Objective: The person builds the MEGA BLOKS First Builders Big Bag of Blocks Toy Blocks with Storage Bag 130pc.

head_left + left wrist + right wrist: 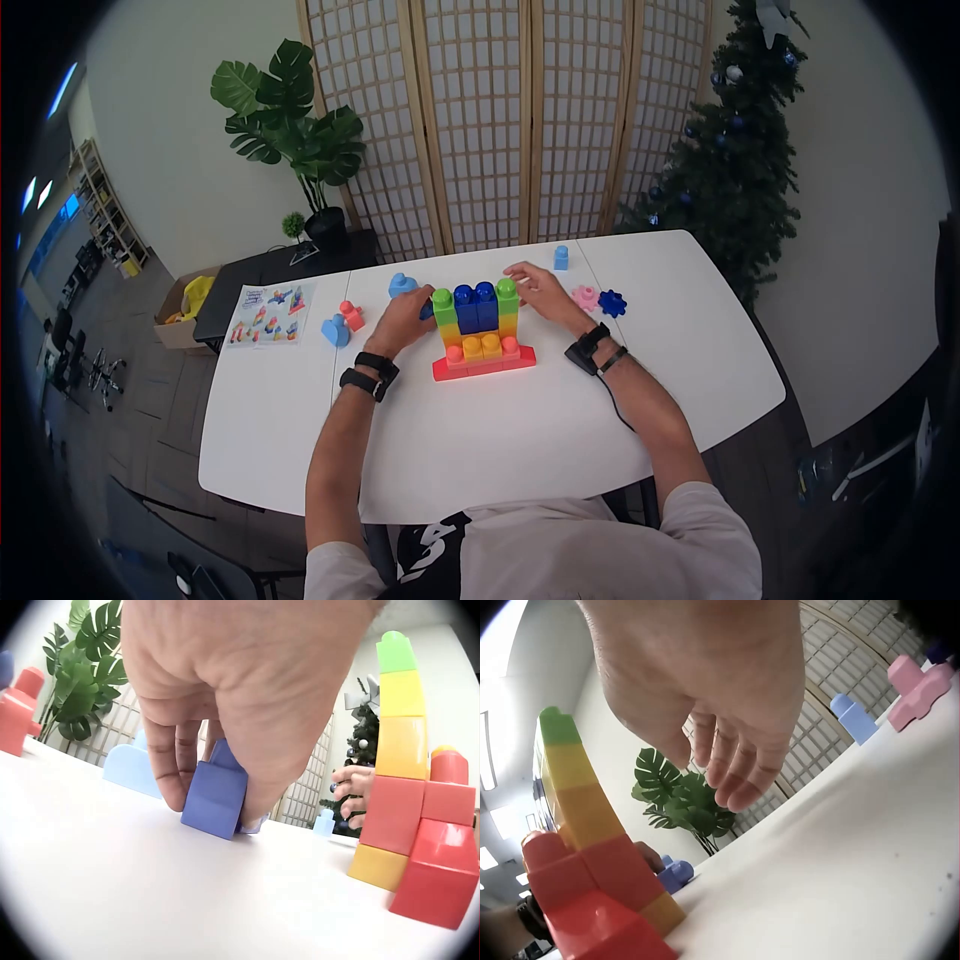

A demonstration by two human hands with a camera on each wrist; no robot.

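A toy block build (485,368) stands upright at the middle of the table, with a red base, yellow and orange blocks, green tops and dark blue blocks in the centre. To its left, my left hand (400,320) grips a blue block (215,799) between thumb and fingers, low at the tabletop. The block is mostly covered by the hand in the head view. On the other side, my right hand (546,300) hovers by the green top at the right, holding nothing, its fingers loosely bent (739,769).
Light blue blocks (336,331) and a red block (351,315) lie left, beside a printed picture sheet (270,315). At the right are a pink gear-shaped block (585,297), a dark blue one (613,303) and a small light blue block (561,258) farther back.
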